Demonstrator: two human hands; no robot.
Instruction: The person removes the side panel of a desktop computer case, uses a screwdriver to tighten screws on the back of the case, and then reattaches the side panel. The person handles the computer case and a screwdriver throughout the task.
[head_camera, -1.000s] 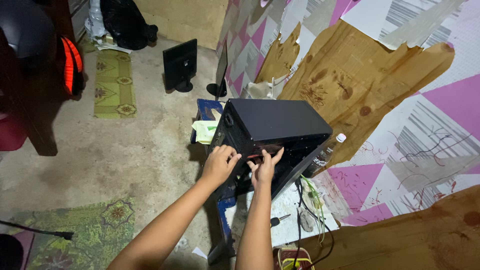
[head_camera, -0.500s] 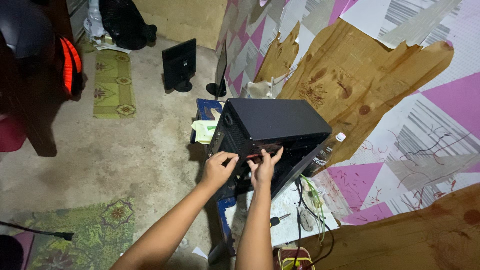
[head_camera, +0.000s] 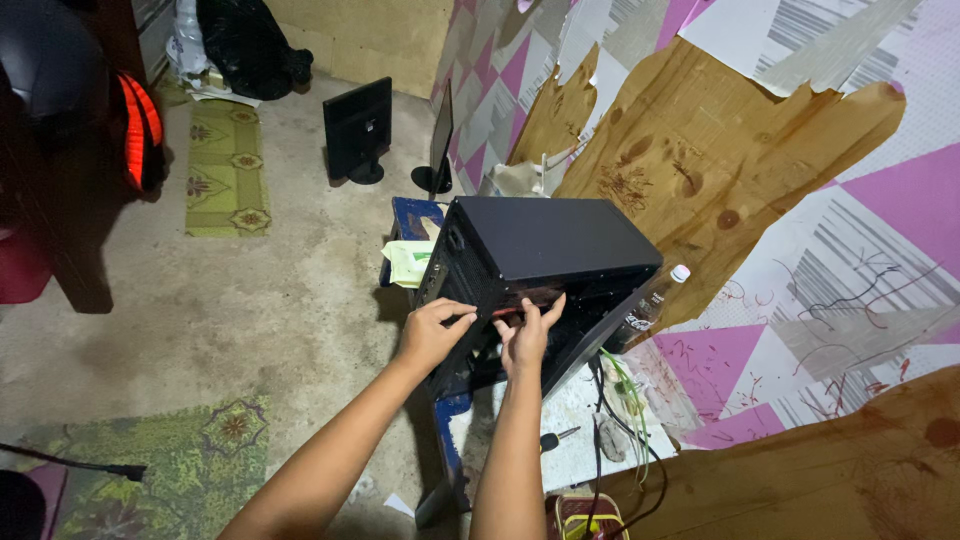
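1. The black computer case (head_camera: 545, 265) stood on a low, paint-worn blue and white surface (head_camera: 455, 420) by the patterned wall, its open side turned toward me. It looked tilted and seemed to overhang the near edge. I judged it could tip or slide off if I leaned into it.

2. My left hand (head_camera: 432, 333) curled over the case's front edge, fingers bent and pressed to the frame. It steadied rather than gripped, so a hard push might have let the case shift.

3. My right hand (head_camera: 528, 335) reached into the opening, fingers spread flat against a reddish part (head_camera: 530, 298) inside. I could not tell whether it had hold of anything. The interior was dark, so I could have caught a finger on a metal edge or tugged something loose unseen.

4. A panel (head_camera: 600, 335) leaned at the case's right side; a knock could have dropped it.

5. A plastic bottle (head_camera: 650, 305) with a white cap stood just beside that panel, near enough to be toppled, and any liquid spilled there would have been bad news.

6. Cables (head_camera: 625, 420) trailed across the surface below, and a screwdriver (head_camera: 555, 438) lay near them; my forearm could have snagged the cables or rolled the tool off.

7. Two monitors (head_camera: 358, 128) stood on the floor well apart.
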